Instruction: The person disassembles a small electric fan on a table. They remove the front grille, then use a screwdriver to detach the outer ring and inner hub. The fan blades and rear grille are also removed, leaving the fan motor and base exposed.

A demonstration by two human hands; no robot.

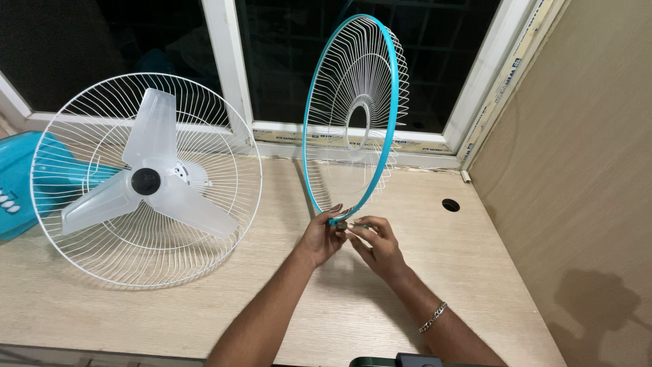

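A round white wire fan guard with a blue rim [388,102] stands upright on edge above the wooden table [475,272]. My left hand [320,238] pinches the bottom of the blue rim. My right hand [378,246] holds a small part against that same spot; the part is too small to make out. To the left lies the rest of the fan: a white rear wire guard [224,224] with three translucent blades [153,136] and a black hub [145,181].
The fan's blue body [17,183] lies at the far left edge. A window with a white frame [227,61] runs behind the table. A round cable hole [450,204] is in the tabletop at right. A brown wall [584,170] closes the right side.
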